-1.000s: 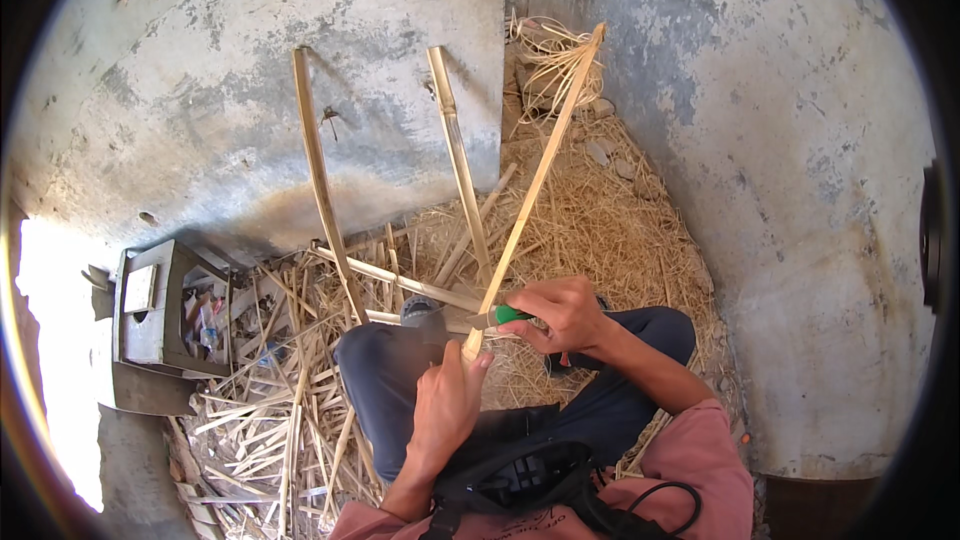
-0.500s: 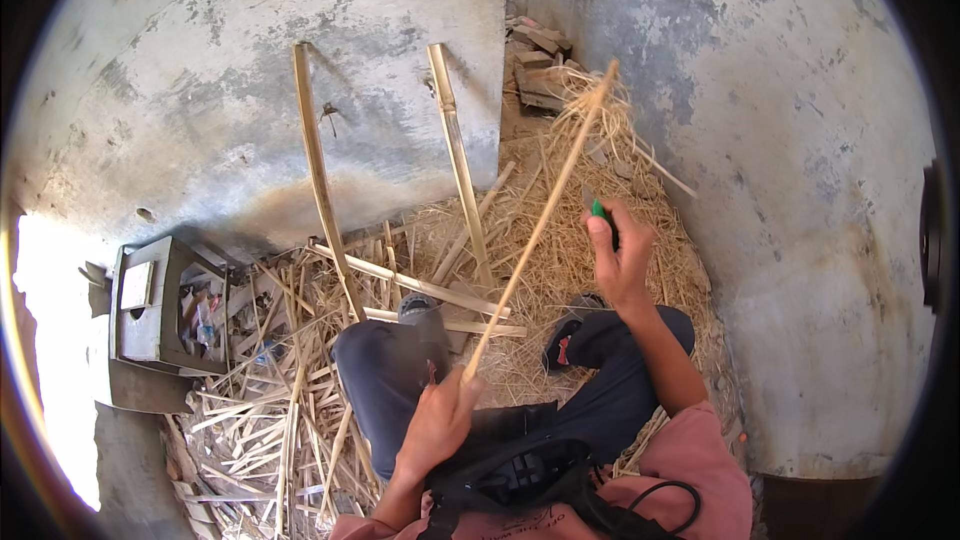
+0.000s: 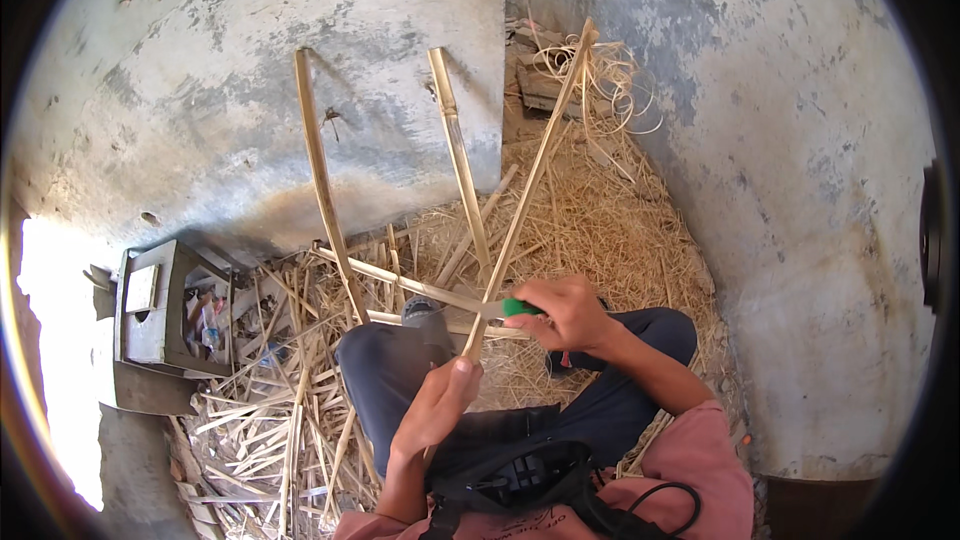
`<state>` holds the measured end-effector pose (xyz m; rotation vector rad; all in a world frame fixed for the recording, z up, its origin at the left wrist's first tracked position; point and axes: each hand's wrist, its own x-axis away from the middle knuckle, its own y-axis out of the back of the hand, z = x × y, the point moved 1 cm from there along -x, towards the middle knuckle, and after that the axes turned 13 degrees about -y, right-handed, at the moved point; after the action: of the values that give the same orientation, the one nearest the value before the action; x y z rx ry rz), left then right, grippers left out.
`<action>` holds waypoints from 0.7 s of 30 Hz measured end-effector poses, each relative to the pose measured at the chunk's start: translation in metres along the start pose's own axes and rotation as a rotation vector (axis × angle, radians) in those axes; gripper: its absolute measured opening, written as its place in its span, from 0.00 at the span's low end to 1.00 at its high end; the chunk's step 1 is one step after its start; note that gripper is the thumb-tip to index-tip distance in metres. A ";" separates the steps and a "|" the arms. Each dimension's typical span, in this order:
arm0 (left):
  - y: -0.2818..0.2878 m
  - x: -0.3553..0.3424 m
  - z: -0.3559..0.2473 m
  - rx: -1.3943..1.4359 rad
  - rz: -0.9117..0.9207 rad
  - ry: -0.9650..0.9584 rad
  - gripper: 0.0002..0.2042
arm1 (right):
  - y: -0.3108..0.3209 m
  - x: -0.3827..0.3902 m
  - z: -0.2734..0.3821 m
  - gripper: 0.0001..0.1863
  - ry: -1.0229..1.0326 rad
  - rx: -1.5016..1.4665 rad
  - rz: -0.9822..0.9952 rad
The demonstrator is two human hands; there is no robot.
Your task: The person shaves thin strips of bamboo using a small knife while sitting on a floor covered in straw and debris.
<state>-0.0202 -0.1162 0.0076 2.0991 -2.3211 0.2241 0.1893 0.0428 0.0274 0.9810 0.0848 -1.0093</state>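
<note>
Hands first, from the head view: left hand (image 3: 437, 408) clamps the near end of the bamboo strip (image 3: 528, 180) slanting up toward the wall, right hand (image 3: 566, 312) grips a green-handled knife (image 3: 508, 308) against it, so a slip could send the blade at the left fingers.

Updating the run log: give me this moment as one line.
left hand: grips bamboo strip | right hand: green-handled knife against strip | seated, shavings around
</note>
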 end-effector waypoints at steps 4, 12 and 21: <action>-0.004 -0.004 -0.002 -0.275 -0.024 -0.164 0.20 | -0.010 0.004 0.005 0.17 0.015 -0.010 0.042; -0.019 -0.010 -0.023 -0.616 -0.140 -0.195 0.15 | -0.010 0.003 0.005 0.16 0.005 0.006 -0.011; -0.020 -0.013 -0.031 -0.469 -0.108 -0.212 0.15 | -0.002 0.000 0.005 0.16 0.066 0.108 -0.062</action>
<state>-0.0014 -0.1018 0.0389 2.0669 -2.0756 -0.5155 0.1856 0.0391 0.0292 1.1162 0.1168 -1.0474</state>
